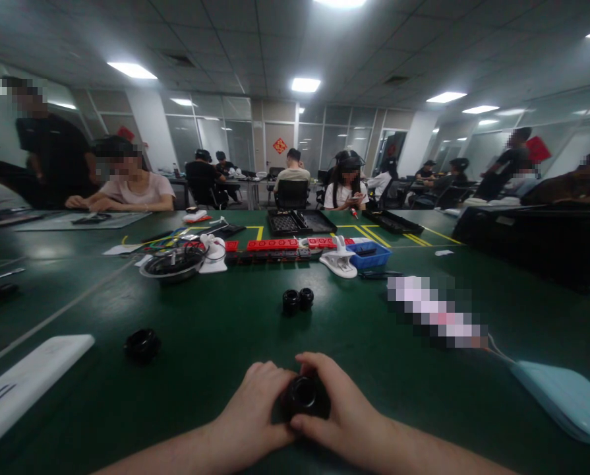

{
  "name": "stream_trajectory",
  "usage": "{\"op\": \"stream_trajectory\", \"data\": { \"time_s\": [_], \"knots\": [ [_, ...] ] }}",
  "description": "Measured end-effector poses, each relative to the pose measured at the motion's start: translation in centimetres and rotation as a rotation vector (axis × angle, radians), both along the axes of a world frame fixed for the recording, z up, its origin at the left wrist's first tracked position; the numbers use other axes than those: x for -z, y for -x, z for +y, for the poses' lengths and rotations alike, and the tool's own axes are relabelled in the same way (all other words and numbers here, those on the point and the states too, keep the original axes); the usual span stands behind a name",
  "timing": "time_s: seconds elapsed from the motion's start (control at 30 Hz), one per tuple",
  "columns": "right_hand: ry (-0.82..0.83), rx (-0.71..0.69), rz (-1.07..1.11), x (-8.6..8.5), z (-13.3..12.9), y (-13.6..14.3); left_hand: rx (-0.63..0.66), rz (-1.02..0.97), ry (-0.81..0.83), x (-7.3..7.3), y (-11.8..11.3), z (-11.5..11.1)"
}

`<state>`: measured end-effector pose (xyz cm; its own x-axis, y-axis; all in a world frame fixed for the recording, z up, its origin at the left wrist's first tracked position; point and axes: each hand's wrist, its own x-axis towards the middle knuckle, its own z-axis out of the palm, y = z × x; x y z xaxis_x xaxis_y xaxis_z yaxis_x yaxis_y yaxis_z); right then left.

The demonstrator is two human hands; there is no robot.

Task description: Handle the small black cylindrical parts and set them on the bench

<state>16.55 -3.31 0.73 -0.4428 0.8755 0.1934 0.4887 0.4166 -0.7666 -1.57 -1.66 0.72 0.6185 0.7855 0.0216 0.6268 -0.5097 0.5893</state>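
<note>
Both hands at the near side of the green desk (215, 330), about midway along it. Left hand (260, 406): fingers close together and bent, thumb opposite, laid against the left side of a black ring (295, 408). Right hand (347, 409): index finger arched over the far side, thumb on the near side, gap about as wide as the ring, which sits between both hands with its hole facing up. Whether it bears on the desk, cannot tell. Ahead, towards the middle, two smaller-looking rings (291, 309) side by side; green surface runs between them and the hands, and on to both sides. Another ring (142, 345) well out to the left, with a white slab (32, 382) beyond it at the left. Light blue pouch (566, 396) towards the near right corner. Farther off, a row across the desk: metal bowl (171, 269), red strips (272, 244), white clamp (339, 262), blue basket (371, 257). Black trays (319, 221) by the far edge, a seated person (344, 191) behind.
</note>
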Motion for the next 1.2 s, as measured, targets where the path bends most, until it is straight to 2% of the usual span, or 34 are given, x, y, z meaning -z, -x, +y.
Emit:
{"op": "stream_trajectory", "data": {
  "time_s": [0.23,0.47,0.57,0.77,1.0,1.1,1.2],
  "knots": [
    [-0.076,-0.137,0.056,-0.5,-0.4,-0.5,-0.016,0.003,-0.001,0.3,0.2,0.0],
    [0.031,0.006,0.017,0.2,0.1,0.0,-0.005,0.008,-0.006,0.2,-0.1,0.1],
    [0.052,0.018,0.048,0.2,-0.1,0.1,-0.003,0.01,-0.012,0.3,-0.1,0.1],
    [0.003,-0.156,0.124,-0.3,-0.2,-0.3,-0.017,0.037,0.015,0.4,0.0,0.2],
    [0.015,-0.008,0.095,0.4,0.5,-0.3,0.043,0.032,0.09,0.1,0.0,0.9],
    [0.036,0.043,0.034,-0.1,0.5,0.3,0.038,0.015,0.083,-0.1,0.0,0.9],
    [0.009,-0.009,0.02,-1.0,0.2,0.6,0.025,0.02,0.046,-0.1,0.0,0.6]
  ]
}}
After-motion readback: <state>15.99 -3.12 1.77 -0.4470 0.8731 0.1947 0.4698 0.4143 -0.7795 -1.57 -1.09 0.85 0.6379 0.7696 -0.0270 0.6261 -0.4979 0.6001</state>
